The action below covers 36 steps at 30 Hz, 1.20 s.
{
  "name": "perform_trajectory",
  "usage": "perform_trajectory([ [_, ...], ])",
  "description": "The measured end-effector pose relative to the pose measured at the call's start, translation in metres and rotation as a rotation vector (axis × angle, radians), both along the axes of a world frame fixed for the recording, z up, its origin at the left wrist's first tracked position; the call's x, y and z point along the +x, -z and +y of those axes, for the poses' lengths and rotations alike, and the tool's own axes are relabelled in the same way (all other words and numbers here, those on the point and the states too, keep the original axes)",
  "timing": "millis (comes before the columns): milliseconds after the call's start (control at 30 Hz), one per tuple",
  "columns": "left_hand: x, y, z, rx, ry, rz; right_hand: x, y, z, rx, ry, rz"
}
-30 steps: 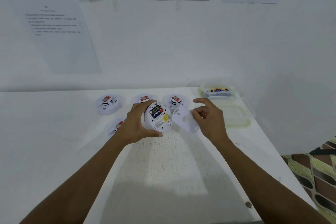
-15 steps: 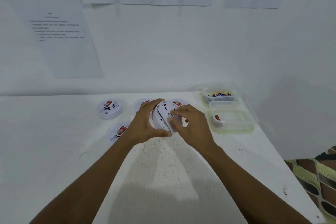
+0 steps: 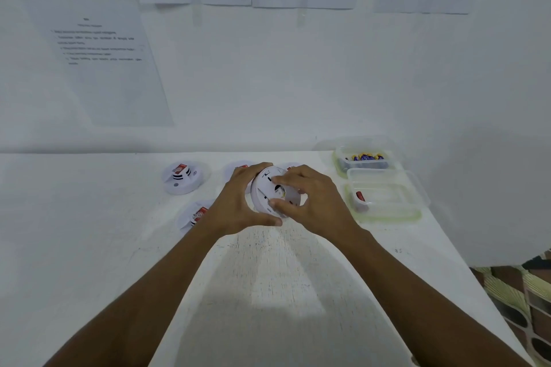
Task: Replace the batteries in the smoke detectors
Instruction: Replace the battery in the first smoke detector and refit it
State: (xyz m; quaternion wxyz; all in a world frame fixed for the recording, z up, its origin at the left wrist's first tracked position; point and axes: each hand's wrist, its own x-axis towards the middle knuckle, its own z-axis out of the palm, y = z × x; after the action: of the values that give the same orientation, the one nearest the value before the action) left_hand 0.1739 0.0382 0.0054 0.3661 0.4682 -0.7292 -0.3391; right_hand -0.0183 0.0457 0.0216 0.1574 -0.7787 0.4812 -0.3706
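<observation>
Closing up a detector [image 3: 255, 194], by the look of it: plate [image 3: 269, 192] laid on its back, seemingly being twisted or pressed home. Held tilted, just above the table [image 3: 283, 277], at centre. Gripped round the rim by the left hand [image 3: 238, 202] from 9 o'clock, thumb underneath at 6. Clamped on the plate from 3 o'clock by the right hand [image 3: 316, 202], fingertips spread over its face. Cannot tell whether latched yet.

Next, probably: turn until locked, keeping the plate square to the body, then set down and reach for another, either the far detector [image 3: 183, 177] at 10 o'clock or the near detector [image 3: 195, 214] at 8. Likely fresh batteries [image 3: 365, 157] in the far box [image 3: 343, 165] at 2 o'clock; one red cell [image 3: 360, 196] in the near box [image 3: 387, 214] at 3
</observation>
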Motion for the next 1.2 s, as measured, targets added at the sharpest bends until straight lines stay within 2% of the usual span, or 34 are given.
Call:
perform_trajectory([
  [167, 0.000, 0.000, 0.000, 0.044, -0.008, 0.023, 0.003, -0.004, 0.000, 0.017, 0.038, 0.031],
  [467, 0.000, -0.009, 0.003, -0.002, -0.005, -0.007, 0.000, -0.004, 0.002, -0.030, 0.001, 0.101],
  [767, -0.009, -0.012, 0.002, -0.054, 0.008, 0.038, 0.010, -0.004, 0.006, 0.003, 0.179, -0.154],
  [1033, -0.012, -0.010, 0.006, -0.094, -0.011, -0.024, 0.016, -0.008, 0.009, 0.134, 0.276, -0.160],
  [1200, -0.007, -0.007, 0.005, -0.023, 0.010, -0.003, 0.018, -0.005, 0.013, 0.096, 0.208, -0.152],
])
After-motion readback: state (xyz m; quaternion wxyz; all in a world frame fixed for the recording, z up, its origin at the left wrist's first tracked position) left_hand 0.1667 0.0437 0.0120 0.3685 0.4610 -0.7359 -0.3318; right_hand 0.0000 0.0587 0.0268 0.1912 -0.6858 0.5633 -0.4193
